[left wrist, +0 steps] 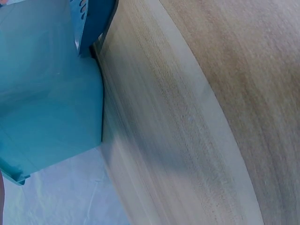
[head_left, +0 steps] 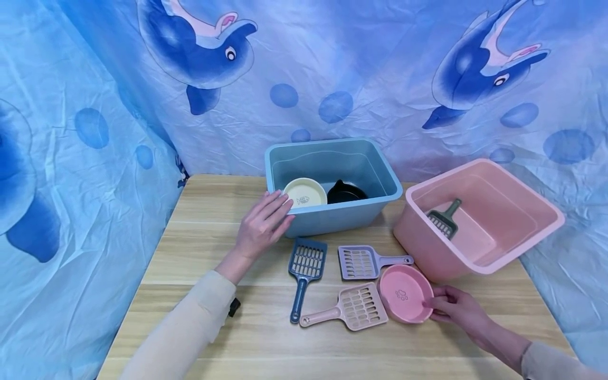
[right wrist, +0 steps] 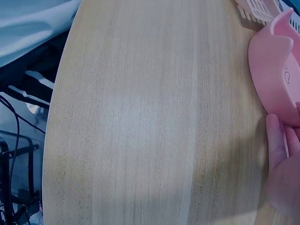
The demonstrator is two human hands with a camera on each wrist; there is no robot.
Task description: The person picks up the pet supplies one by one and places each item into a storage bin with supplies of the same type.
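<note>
In the head view my left hand point(head_left: 266, 222) is at the front left rim of the blue litter box point(head_left: 332, 221), fingers extended beside a cream pet bowl point(head_left: 309, 190) with a fish print. A black bowl point(head_left: 345, 193) lies in the same box. My right hand point(head_left: 458, 314) pinches the right edge of a pink pet bowl point(head_left: 406, 293) with a paw print, thumb over the rim. Close by are a purple litter scoop point(head_left: 359, 263), a pale pink litter scoop point(head_left: 362, 307) and a dark blue litter scoop point(head_left: 307, 259).
A pink litter box point(head_left: 513, 211) stands at the right, holding a dark green scoop point(head_left: 445, 219). Wooden table point(head_left: 190, 232) lies under everything, with a blue dolphin-print curtain point(head_left: 370, 63) behind. Beyond the table edge, the right wrist view shows a black mesh item point(right wrist: 21, 164) and cables.
</note>
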